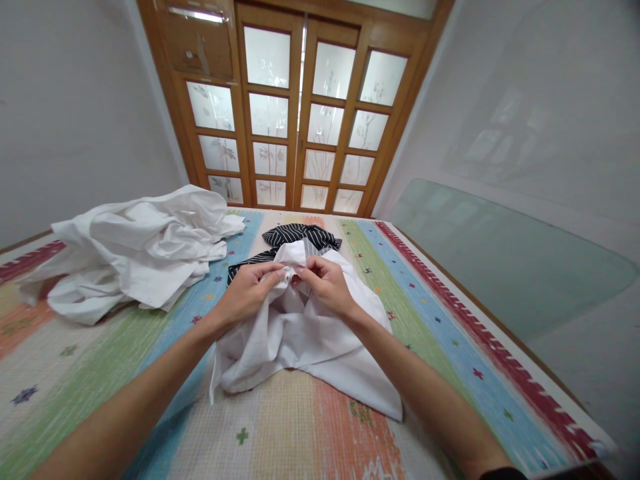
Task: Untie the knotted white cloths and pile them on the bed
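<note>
A white shirt (300, 340) lies rumpled in front of me, its lower edge spread toward me. My left hand (257, 283) pinches the gathered cloth near its top from the left. From the right, my right hand (325, 280) grips the same part, thumb and fingers closed, the two hands a small gap apart. Fine detail between my fingertips is too small to make out. Black cloth with white stripes (303, 235) lies just beyond my hands, partly under the shirt; I cannot tell whether it is joined to it.
A second heap of white cloth (145, 253) lies to the left on the table, which has a colourful striped cover (240, 437). Walls stand close on both sides, with a pale green glass-like panel (500, 260) on the right. Wooden doors with frosted panes (270, 113) rise behind the table.
</note>
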